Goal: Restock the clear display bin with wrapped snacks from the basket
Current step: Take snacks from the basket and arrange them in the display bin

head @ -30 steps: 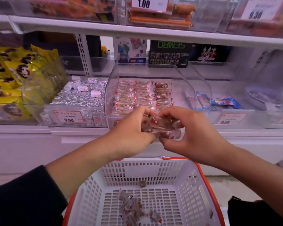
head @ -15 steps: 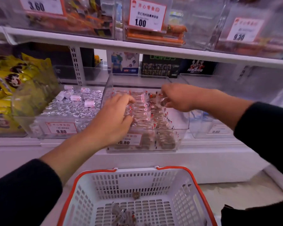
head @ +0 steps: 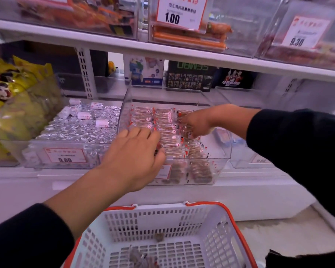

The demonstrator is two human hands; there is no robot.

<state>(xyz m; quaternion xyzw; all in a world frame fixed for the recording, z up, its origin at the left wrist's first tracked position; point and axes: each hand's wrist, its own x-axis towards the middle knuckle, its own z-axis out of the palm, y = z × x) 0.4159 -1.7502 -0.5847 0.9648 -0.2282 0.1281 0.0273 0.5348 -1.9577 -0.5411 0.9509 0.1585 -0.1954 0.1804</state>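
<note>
Hands both reach forward into clear display bin (head: 220,159) on the lower shelf. Left hand (head: 135,157) comes in from lower left, palm down, back of hand to camera, forearm bare, black sleeve pushed up. Its fingers (head: 143,132) bend down over the near-left rows of wrapped snacks (head: 162,124); fingertips touch the packets, but whether they pinch one cannot be told. Right hand (head: 195,122) extends from the right, dark sleeve to the wrist, fingers curled downward and pinching a clear-wrapped snack at the right-hand column, mid-depth in the bin. Snacks lie in neat rows filling the bin, more stacked behind its front wall. White basket (head: 182,215) with orange rim sits below the shelf, near the camera; a few leftover wrapped packets (head: 141,258) lie on its floor. Neighbouring bin (head: 56,151) left holds silver foil pieces, price tag 9.80.
</note>
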